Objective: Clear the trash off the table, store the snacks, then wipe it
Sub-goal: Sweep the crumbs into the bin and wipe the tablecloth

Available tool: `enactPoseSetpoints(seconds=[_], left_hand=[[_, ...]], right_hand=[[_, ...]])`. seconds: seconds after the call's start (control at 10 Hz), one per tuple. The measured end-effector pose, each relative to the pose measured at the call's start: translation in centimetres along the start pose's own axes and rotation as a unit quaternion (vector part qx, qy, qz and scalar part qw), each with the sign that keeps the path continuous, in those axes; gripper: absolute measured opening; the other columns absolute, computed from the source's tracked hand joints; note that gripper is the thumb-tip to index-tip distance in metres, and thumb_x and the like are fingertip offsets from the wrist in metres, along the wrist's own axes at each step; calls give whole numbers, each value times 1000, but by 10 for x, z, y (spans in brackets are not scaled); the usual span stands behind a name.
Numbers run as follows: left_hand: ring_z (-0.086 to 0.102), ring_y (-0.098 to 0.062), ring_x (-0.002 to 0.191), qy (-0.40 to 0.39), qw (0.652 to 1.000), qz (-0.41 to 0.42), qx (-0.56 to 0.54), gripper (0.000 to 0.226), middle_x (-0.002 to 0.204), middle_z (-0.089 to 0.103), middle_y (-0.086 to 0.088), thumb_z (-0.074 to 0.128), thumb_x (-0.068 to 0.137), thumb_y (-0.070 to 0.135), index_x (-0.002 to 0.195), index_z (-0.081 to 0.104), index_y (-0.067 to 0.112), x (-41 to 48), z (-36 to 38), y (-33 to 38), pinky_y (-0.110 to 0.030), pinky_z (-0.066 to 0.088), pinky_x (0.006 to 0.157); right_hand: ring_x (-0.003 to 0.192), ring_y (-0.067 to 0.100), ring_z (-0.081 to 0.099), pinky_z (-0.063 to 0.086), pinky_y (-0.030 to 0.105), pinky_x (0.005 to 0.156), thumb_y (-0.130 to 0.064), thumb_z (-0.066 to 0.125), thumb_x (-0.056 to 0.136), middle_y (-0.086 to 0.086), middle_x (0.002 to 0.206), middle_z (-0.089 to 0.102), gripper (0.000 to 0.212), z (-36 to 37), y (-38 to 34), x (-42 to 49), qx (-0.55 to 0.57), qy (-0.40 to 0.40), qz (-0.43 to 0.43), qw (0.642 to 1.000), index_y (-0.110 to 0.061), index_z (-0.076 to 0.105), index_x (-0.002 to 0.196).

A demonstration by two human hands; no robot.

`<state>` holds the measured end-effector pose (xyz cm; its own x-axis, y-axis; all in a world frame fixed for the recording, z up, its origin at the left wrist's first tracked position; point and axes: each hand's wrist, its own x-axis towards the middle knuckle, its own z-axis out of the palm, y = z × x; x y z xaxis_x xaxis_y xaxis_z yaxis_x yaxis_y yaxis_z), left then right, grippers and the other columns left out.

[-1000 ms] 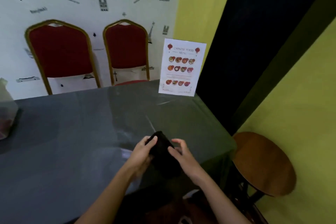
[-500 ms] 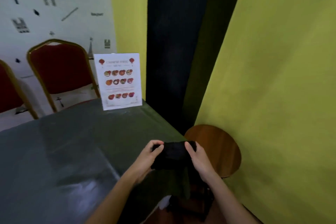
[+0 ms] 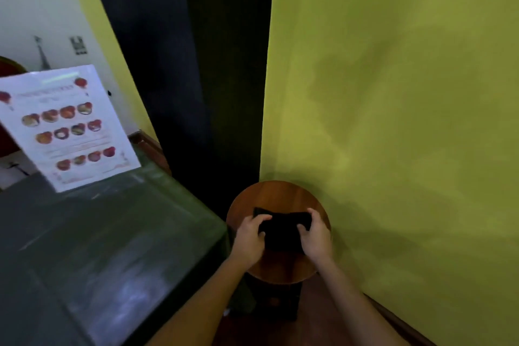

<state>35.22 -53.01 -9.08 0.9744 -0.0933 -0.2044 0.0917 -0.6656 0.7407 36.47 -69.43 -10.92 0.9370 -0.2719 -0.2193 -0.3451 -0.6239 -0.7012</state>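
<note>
Cloth [image 3: 282,229], black, sits in the curled grip of left hand [image 3: 248,239] and right hand [image 3: 316,236], seemingly just above stool [image 3: 278,194].

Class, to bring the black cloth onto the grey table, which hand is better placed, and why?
Probably the left hand. Both hands grip the black cloth over the round stool, but the left is on the side nearest the table; the right hand is beside the yellow wall.

The cloth [image 3: 282,229] in my left grip [image 3: 248,236] and right grip [image 3: 316,236] is plain black; the stool [image 3: 276,194] under it, reddish-brown wood. Right of my grip the wall [image 3: 393,121] is yellow-green; left, the desk [image 3: 112,233] is dark grey (the menu [image 3: 67,126] white, dotted red and orange).
</note>
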Motion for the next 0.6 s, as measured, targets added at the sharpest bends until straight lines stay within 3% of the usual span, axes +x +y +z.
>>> enactPoseSetpoints(seconds=[0.1, 0.2, 0.3, 0.4, 0.5, 0.6], left_hand=[[33, -28, 136, -45, 997, -53, 39, 52, 150, 29, -12, 46, 95, 12, 144, 32, 21, 16, 24, -13, -36, 32, 113], [-4, -36, 146, -116, 961, -77, 239, 63, 159, -11, -15, 35, 99, 37, 152, 4, 20, 20, 46, -33, -48, 10, 118], [-19, -30, 145, -158, 907, -24, 390, 71, 157, -21, -8, 20, 98, 51, 150, -10, 13, 13, 54, -45, -51, -3, 117], [-13, -27, 146, -198, 887, -18, 416, 72, 159, -16, -6, 23, 98, 50, 150, -8, 11, 17, 49, -42, -50, -3, 117], [-8, -24, 147, -178, 909, -10, 378, 64, 161, -6, -8, 26, 100, 40, 151, -1, 10, 26, 23, -27, -49, 0, 118], [-8, -23, 147, -114, 925, -5, 363, 59, 161, -4, -7, 24, 101, 30, 150, -1, 8, 24, -16, -30, -48, 1, 118]], right_hand=[[138, 32, 33, 34, 39, 109, -21, 48, 99, 16, 152, 30, 62, 15, 15, 10, -86, -86, -6, 993, -16, 17, 152], [143, 30, 18, 30, 44, 109, -41, 40, 98, 9, 160, 8, 68, 26, 29, 8, -260, -67, -53, 962, -20, 5, 154], [149, 21, -5, 12, 47, 117, -51, 22, 99, -3, 162, -11, 68, 33, 40, 3, -331, -124, -142, 924, -21, -4, 153], [148, 20, -11, -1, 52, 117, -50, 16, 100, -5, 161, -15, 65, 36, 41, 6, -380, -239, -107, 887, -22, -8, 153], [148, 22, -11, -1, 54, 117, -47, 17, 100, -3, 161, -13, 63, 32, 17, 15, -410, -254, -65, 873, -18, -3, 154], [148, 24, -12, 1, 55, 117, -42, 21, 100, 0, 161, -16, 64, 35, -33, 14, -407, -205, -94, 885, -14, -3, 153]])
